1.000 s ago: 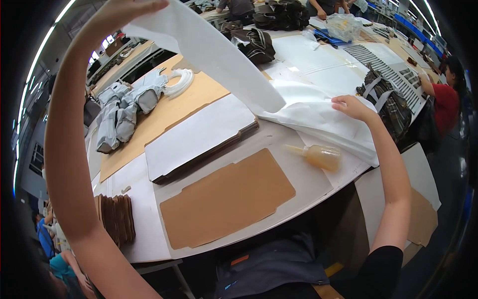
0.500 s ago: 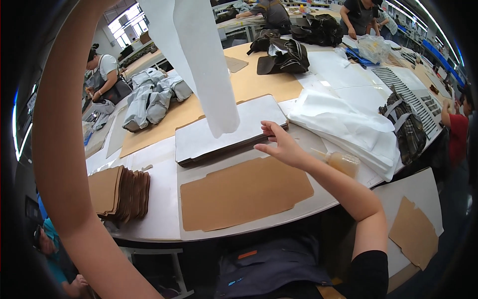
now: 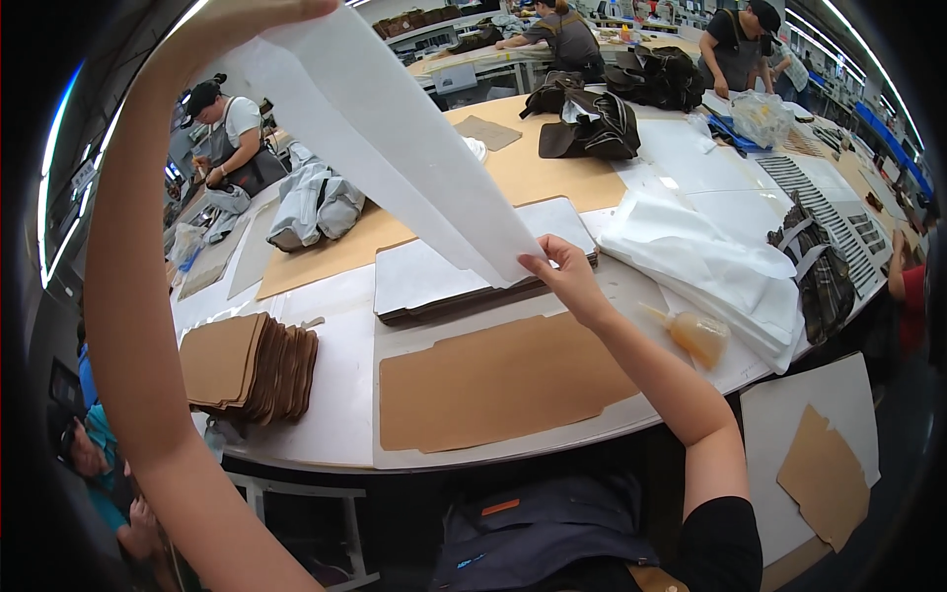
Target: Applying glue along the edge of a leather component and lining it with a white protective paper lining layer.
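A long white sheet [image 3: 395, 148], like paper or thin nonwoven, hangs slantwise between my two hands above the table. My left hand [image 3: 258, 18], raised high and partly cut off by the top edge, grips its upper end. At the lower corner, my right hand [image 3: 570, 279] pinches the sheet between thumb and fingers. Beneath it lies a low stack of brown boards with a white top sheet [image 3: 552, 219]. Closer to me, a single brown board [image 3: 503, 385] with notched corners rests flat on the table.
Left stands a tall stack of brown pieces [image 3: 232, 365]. To the right are a squeeze bottle with amber liquid [image 3: 698, 338] and loose white sheets [image 3: 700, 261]. Grey bags [image 3: 314, 202] and dark bags [image 3: 597, 123] lie farther back. Other people work around the tables.
My right hand was open and apart from the sheet; now it pinches the lower corner. The sheet has swung from hanging down to stretching diagonally right.
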Demonstrator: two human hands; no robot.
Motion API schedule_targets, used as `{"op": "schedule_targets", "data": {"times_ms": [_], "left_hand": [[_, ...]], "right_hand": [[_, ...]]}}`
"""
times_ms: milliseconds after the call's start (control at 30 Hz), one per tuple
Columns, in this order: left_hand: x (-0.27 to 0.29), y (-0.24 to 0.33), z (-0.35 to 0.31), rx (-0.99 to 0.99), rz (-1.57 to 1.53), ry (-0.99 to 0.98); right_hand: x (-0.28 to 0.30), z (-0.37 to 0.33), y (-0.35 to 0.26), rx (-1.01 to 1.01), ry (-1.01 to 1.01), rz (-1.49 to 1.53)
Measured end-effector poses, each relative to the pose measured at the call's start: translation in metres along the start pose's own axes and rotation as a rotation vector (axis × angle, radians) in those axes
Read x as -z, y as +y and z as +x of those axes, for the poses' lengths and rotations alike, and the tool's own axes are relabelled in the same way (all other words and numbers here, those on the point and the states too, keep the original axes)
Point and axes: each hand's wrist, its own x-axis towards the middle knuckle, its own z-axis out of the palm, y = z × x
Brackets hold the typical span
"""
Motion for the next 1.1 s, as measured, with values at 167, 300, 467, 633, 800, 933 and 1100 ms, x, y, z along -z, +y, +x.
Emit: {"op": "schedule_targets", "data": {"times_ms": [167,300,467,633,800,933,1100], "left_hand": [[-0.023,-0.101,-0.011,-0.064,-0.102,0.061],[-0.07,-0.154,-0.032,0.102,-0.608,0.016],[-0.137,-0.17,-0.059,0.109,-1.07,-0.042],[-0.176,-0.161,-0.067,0.14,-1.252,-0.109],[-0.209,-0.134,-0.078,0.174,-1.167,0.041],[-0.244,-0.139,-0.077,0.282,-1.29,0.086],[-0.26,-0.12,-0.084,0.218,-1.156,0.274]], "right_hand": [[0.035,-0.014,-0.033,0.009,0.027,0.19],[0.061,-0.028,-0.074,-0.005,0.162,0.19],[0.101,-0.036,-0.088,0.027,0.251,0.113],[0.125,-0.047,-0.091,0.031,0.268,0.051],[0.12,-0.064,-0.112,0.071,0.367,-0.016],[0.125,-0.069,-0.107,0.086,0.417,-0.152],[0.139,-0.096,-0.106,0.142,0.458,-0.248]]}}
